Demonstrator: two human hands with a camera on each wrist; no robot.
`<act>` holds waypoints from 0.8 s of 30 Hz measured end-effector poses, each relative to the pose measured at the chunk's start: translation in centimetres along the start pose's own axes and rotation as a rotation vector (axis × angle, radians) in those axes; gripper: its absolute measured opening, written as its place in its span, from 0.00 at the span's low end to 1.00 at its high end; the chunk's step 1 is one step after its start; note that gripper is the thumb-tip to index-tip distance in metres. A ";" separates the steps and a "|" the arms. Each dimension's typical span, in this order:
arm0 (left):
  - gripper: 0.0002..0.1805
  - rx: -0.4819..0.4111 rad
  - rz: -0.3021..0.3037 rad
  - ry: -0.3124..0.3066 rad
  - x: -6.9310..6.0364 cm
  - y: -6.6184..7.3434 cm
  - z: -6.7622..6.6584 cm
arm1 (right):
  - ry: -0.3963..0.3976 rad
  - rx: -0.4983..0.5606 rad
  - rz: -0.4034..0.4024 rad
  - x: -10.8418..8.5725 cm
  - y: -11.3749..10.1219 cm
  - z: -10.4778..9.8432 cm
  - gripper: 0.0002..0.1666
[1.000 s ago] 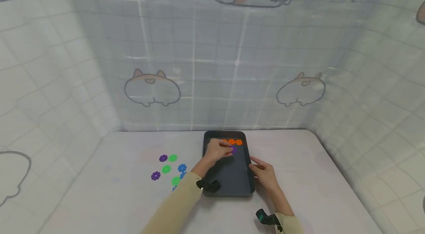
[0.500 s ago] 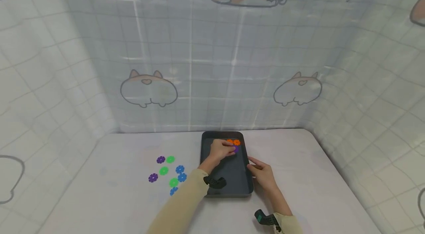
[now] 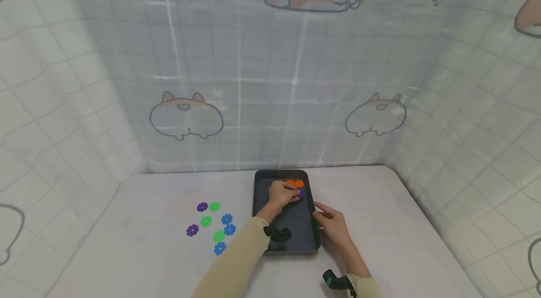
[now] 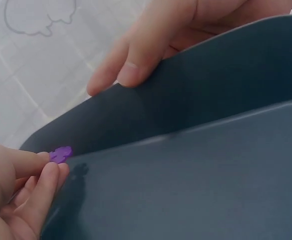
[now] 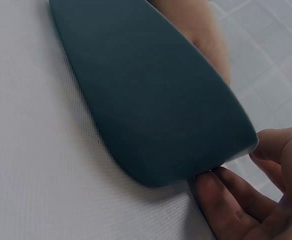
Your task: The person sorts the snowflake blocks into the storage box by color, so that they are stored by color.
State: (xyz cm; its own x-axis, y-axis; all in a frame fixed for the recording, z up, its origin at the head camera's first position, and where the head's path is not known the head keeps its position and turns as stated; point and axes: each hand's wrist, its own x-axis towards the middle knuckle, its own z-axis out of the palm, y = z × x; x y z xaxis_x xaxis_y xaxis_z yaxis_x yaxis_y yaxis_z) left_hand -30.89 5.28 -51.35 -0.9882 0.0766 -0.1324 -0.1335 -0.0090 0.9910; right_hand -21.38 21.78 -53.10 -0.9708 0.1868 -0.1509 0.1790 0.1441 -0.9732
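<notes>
Over the upper part of a dark tray [image 3: 291, 227], my left hand [image 3: 282, 197] pinches a purple flower-shaped piece [image 3: 301, 193] by its edge. In the left wrist view the purple piece [image 4: 61, 154] sticks out from the thumb and fingertips of my left hand [image 4: 23, 187], near the tray's wall [image 4: 150, 110]. Orange pieces [image 3: 299, 184] lie along the tray's far end, partly hidden by that hand. My right hand [image 3: 336, 227] grips the tray's right side; in the right wrist view the thumb and fingers of my right hand [image 5: 260, 190] pinch the tray's edge [image 5: 160, 125].
Left of the tray, several loose pieces lie on the white table [image 3: 148, 241]: purple [image 3: 192, 230], green [image 3: 206, 221] and blue [image 3: 220, 248]. A patterned curtain [image 3: 270, 77] stands behind the table and along both sides.
With the purple piece pinched, my left hand has moved slightly right over the tray, toward its right wall. My right hand keeps its hold on the tray's side.
</notes>
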 end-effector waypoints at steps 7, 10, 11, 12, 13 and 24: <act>0.08 0.010 -0.016 0.017 -0.2 -0.7 0.1 | -0.009 0.003 -0.012 0.1 0.2 0.0 0.24; 0.07 0.017 -0.015 0.031 -0.1 -0.9 0.2 | -0.012 -0.002 -0.017 0.2 0.3 -0.1 0.24; 0.07 0.019 -0.015 0.038 -0.1 -1.0 0.3 | -0.011 -0.006 -0.020 0.2 0.4 -0.1 0.24; 0.07 0.023 -0.015 0.044 0.0 -1.0 0.3 | -0.009 -0.008 -0.020 0.3 0.4 -0.1 0.23; 0.06 0.028 -0.012 0.048 0.1 -1.0 0.4 | -0.006 -0.010 -0.020 0.3 0.4 -0.1 0.23; 0.06 0.042 -0.044 0.119 1.4 -1.5 1.3 | -0.008 0.014 -0.025 0.3 0.2 -0.1 0.24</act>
State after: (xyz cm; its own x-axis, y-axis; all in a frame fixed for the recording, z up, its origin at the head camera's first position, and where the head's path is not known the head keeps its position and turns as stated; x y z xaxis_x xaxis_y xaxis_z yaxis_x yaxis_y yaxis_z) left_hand -32.00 6.72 -53.04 -0.9836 -0.0431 -0.1751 -0.1766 0.0336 0.9837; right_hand -21.66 21.96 -53.37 -0.9762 0.1754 -0.1277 0.1524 0.1354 -0.9790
